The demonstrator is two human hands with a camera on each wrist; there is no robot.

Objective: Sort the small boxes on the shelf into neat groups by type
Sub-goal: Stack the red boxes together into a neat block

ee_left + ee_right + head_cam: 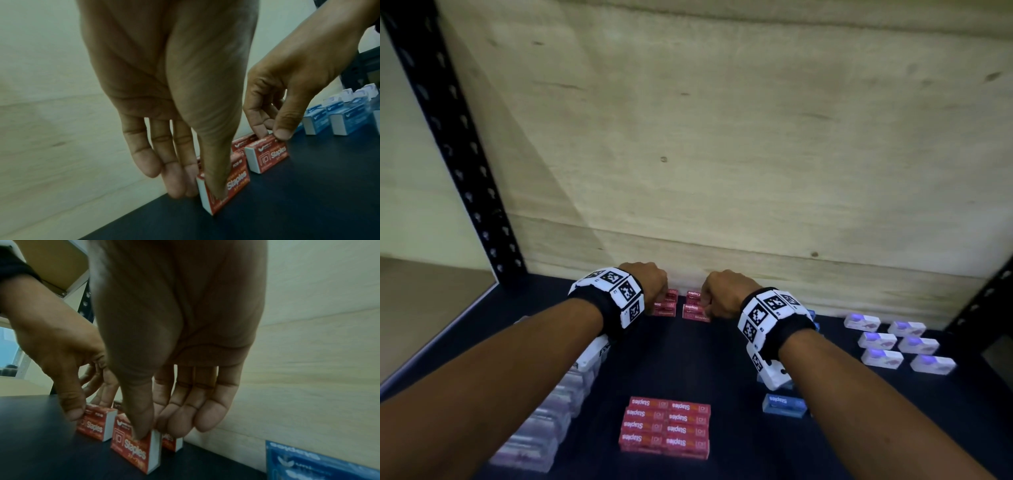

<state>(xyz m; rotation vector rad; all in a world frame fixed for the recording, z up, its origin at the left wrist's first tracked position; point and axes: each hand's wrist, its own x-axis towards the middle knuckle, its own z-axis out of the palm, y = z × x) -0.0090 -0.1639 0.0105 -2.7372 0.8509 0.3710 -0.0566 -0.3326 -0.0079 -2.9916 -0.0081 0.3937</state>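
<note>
Several red staples boxes stand on the dark shelf (678, 363) near the wooden back wall. My left hand (650, 284) pinches one red box (232, 185) between thumb and fingers; the same box (96, 425) shows in the right wrist view. My right hand (717, 294) pinches another red box (135, 451) the same way, also seen as the box (269, 155) in the left wrist view. More red boxes (697, 306) sit behind and beside these two. The fingertips are hidden in the head view.
A neat block of red staples boxes (666, 426) lies at the front centre. Blue boxes (786, 406) sit under my right forearm, white boxes (893, 339) at the right, clear-wrapped boxes (541, 431) under my left forearm. Black shelf posts (458, 150) flank the shelf.
</note>
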